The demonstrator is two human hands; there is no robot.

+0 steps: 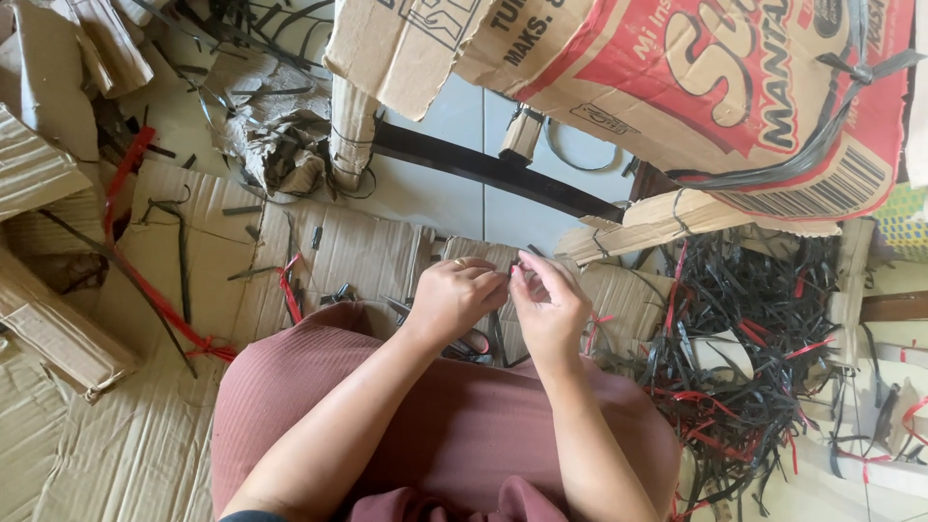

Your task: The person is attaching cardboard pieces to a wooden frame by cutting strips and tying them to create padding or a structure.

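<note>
I sit on flattened cardboard with dark red cloth over my knees. My left hand, a ring on one finger, and my right hand meet above my lap, fingertips pinched together on a thin black plastic strap that hangs down between them. Both hands are closed around it. What lies between the fingertips is too small to make out.
A heap of black and red plastic straps lies to my right. A large printed red and white cardboard box bound with black strap stands ahead. Flattened cardboard covers the floor at left, with torn cardboard pieces and a red strap.
</note>
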